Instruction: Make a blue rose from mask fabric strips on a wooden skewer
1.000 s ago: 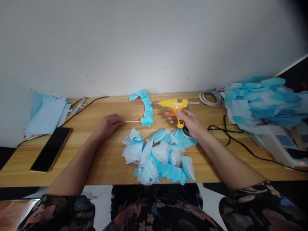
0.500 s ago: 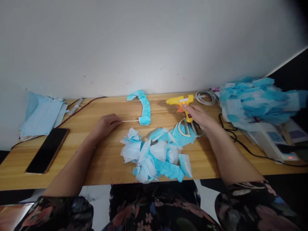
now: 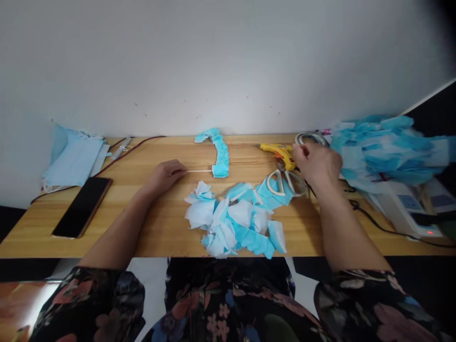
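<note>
My left hand (image 3: 168, 173) rests on the table, its fingers closed on the end of a thin pale stick (image 3: 199, 171). At the stick's other end is a curved, pleated strip of blue mask fabric (image 3: 221, 154). My right hand (image 3: 315, 161) is pinched at the rear end of a yellow hot glue gun (image 3: 278, 151), which lies on its side with its nozzle pointing left. The hand hides the glue stick seen there before. White-handled scissors (image 3: 280, 184) lie just below the gun, partly over blue fabric.
A heap of cut blue and white fabric pieces (image 3: 231, 221) lies in front of me. Far left are folded face masks (image 3: 73, 156) and a phone (image 3: 82, 207). On the right sit a larger fabric pile (image 3: 384, 147), a coiled white cable (image 3: 309, 137) and a power strip (image 3: 409, 209).
My right hand has let go of the glue gun's handle and moved to its rear end; the gun now lies lower and tilted. The left hand still holds the stick. The view has shifted slightly.
</note>
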Demonstrator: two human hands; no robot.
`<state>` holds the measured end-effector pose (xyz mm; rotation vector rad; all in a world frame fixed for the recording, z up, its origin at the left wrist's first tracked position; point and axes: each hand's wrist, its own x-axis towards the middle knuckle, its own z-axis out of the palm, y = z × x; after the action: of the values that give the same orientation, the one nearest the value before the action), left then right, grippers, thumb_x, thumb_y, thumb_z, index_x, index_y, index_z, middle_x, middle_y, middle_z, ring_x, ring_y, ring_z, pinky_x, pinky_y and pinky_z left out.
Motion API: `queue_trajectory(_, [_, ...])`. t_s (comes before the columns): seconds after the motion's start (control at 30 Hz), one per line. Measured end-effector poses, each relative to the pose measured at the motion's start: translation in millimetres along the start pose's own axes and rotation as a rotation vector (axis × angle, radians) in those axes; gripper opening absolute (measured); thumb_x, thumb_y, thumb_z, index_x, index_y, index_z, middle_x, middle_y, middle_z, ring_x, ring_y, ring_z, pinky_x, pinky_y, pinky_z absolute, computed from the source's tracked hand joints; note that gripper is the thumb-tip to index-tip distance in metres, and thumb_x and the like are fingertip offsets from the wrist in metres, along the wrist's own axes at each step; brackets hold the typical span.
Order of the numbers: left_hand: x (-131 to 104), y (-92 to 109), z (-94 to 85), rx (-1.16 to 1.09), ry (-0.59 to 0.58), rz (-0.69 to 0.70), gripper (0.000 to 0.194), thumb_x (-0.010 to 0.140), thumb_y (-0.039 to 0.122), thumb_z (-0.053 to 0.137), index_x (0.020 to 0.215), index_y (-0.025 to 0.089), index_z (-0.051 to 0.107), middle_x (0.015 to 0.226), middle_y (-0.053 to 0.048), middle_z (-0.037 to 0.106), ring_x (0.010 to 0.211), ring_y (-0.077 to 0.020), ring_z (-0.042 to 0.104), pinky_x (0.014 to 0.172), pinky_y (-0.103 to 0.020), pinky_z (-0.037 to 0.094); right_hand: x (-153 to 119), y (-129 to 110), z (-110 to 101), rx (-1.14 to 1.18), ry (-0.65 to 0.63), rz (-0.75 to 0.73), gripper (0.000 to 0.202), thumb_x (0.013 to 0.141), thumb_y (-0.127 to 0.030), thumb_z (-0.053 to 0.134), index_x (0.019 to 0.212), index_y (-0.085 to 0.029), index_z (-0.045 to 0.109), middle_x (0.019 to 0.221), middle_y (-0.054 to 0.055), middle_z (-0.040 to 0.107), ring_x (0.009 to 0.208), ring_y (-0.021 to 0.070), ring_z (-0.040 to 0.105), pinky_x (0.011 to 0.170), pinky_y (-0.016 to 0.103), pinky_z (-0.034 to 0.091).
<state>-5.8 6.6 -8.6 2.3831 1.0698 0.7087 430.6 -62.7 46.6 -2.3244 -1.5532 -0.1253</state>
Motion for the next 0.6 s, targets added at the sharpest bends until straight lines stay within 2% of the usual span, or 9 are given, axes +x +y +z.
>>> queue_trajectory(0.07, [1, -2, 1.0, -0.001, 0.003, -0.005, 0.024, 0.097, 0.037, 0.058, 0.088, 0.02, 0.073, 0.086, -0.004, 0.069, 0.08, -0.0194, 0.063, 0.077, -0.032, 0.049, -12, -15, -5, 0.088, -0.001, -0.217, 0.032, 0.099, -0.039, 0.053, 0.101, -0.017, 0.076, 0.096, 0.015, 0.077, 0.086, 0.0276, 0.068, 0.074, 0.036, 0.046])
queue_trajectory(0.17, [2, -5, 2.7, -0.011, 0.009, -0.023, 0.024, 0.096, 0.038, 0.058, 0.088, 0.02, 0.073, 0.086, -0.004, 0.07, 0.08, -0.0196, 0.063, 0.078, -0.033, 0.05, -31, -41, -1, 0.242, -0.113, -0.612, 0.023, 0.098, -0.029, 0.055, 0.104, -0.02, 0.075, 0.1, 0.01, 0.076, 0.094, 0.0258, 0.069, 0.082, 0.036, 0.049])
queue_trajectory(0.27, [3, -8, 4.6, -0.017, 0.015, -0.016, 0.024, 0.095, 0.038, 0.059, 0.088, 0.02, 0.073, 0.087, -0.005, 0.071, 0.08, -0.02, 0.064, 0.078, -0.033, 0.05, -45, -66, 10, 0.248, -0.192, -0.848, 0.018, 0.098, -0.023, 0.056, 0.102, -0.021, 0.073, 0.1, 0.01, 0.075, 0.1, 0.0266, 0.067, 0.083, 0.036, 0.048])
queue_trajectory(0.43, [3, -13, 7.6, -0.016, 0.038, 0.03, 0.025, 0.094, 0.037, 0.058, 0.088, 0.019, 0.074, 0.085, -0.005, 0.071, 0.08, -0.02, 0.065, 0.075, -0.032, 0.048, -52, -96, 21, 0.167, -0.227, -0.944, 0.013, 0.099, -0.02, 0.058, 0.1, -0.021, 0.071, 0.101, 0.009, 0.074, 0.099, 0.025, 0.063, 0.076, 0.032, 0.041])
queue_trajectory(0.6, [4, -12, 7.9, -0.011, 0.038, 0.034, 0.025, 0.094, 0.036, 0.058, 0.087, 0.019, 0.074, 0.085, -0.006, 0.072, 0.08, -0.0197, 0.066, 0.075, -0.031, 0.048, -50, -109, 25, 0.063, -0.242, -0.952, 0.011, 0.098, -0.019, 0.06, 0.101, -0.02, 0.071, 0.101, 0.008, 0.072, 0.098, 0.0239, 0.061, 0.07, 0.031, 0.035])
